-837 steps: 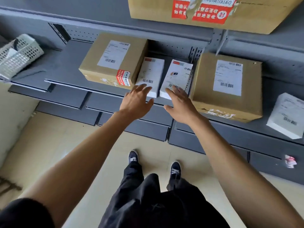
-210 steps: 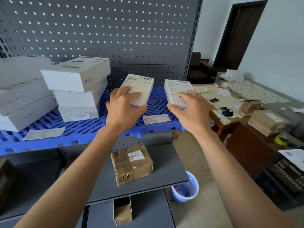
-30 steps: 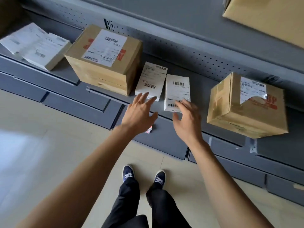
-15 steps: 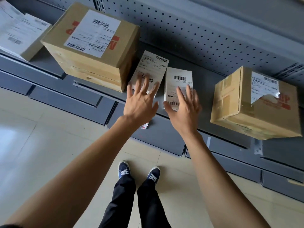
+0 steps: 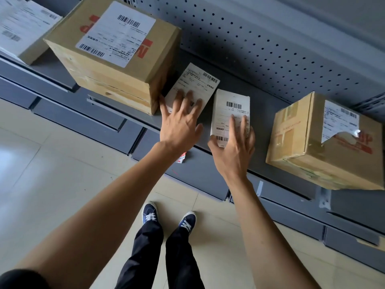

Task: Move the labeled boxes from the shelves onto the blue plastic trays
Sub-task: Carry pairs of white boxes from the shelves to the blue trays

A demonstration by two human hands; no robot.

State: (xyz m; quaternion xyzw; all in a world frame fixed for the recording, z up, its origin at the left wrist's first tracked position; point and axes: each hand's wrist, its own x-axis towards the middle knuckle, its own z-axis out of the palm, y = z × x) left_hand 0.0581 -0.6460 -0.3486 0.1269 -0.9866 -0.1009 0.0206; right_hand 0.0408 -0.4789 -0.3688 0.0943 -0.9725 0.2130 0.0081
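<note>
Two small white labeled boxes lie side by side on the grey shelf [image 5: 262, 113]. My left hand [image 5: 179, 126] rests with spread, straight fingers on the near half of the left white box [image 5: 198, 80]. On the right white box [image 5: 231, 105] my right hand [image 5: 233, 151] lays its straight fingers over the label, with the thumb at the box's near left corner. Both boxes sit flat on the shelf. No blue tray is in view.
A large cardboard box [image 5: 116, 51] stands tight against the left white box. Another cardboard box with a torn label [image 5: 312, 142] sits to the right. Flat white parcels [image 5: 20, 28] lie far left. A red-and-white scrap [image 5: 180, 158] rests on the lower shelf. Pegboard backs the shelf.
Both hands have reached further forward onto the two white boxes; the fingers now lie on their labels. The view has moved closer to the shelf.
</note>
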